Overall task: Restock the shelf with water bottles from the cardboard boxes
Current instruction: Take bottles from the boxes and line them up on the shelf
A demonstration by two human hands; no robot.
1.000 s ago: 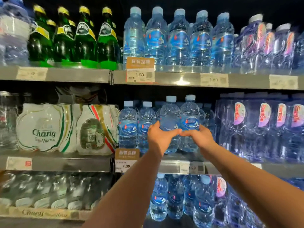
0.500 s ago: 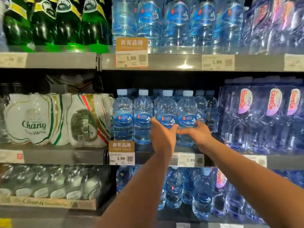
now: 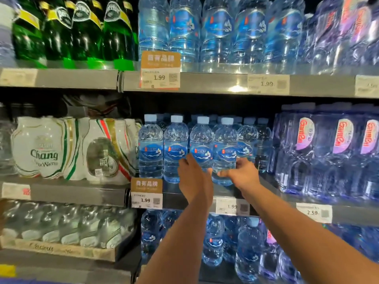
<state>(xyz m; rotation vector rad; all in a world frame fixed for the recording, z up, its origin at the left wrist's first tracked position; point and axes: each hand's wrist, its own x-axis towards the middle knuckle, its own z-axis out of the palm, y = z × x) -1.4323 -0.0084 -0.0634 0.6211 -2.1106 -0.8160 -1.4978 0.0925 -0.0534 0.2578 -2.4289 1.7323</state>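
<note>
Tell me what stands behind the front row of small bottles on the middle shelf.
More bottles of the same kind; their caps show behind the front row. Further back it is dark, so the rest is hidden.

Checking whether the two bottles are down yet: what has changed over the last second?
The left hand and right hand lowered the third bottle and fourth bottle into the front row on the middle shelf; their caps now sit about level with the neighbouring bottles, which stayed put. Each grip slid from label height to below the label. Neither has let go.
</note>
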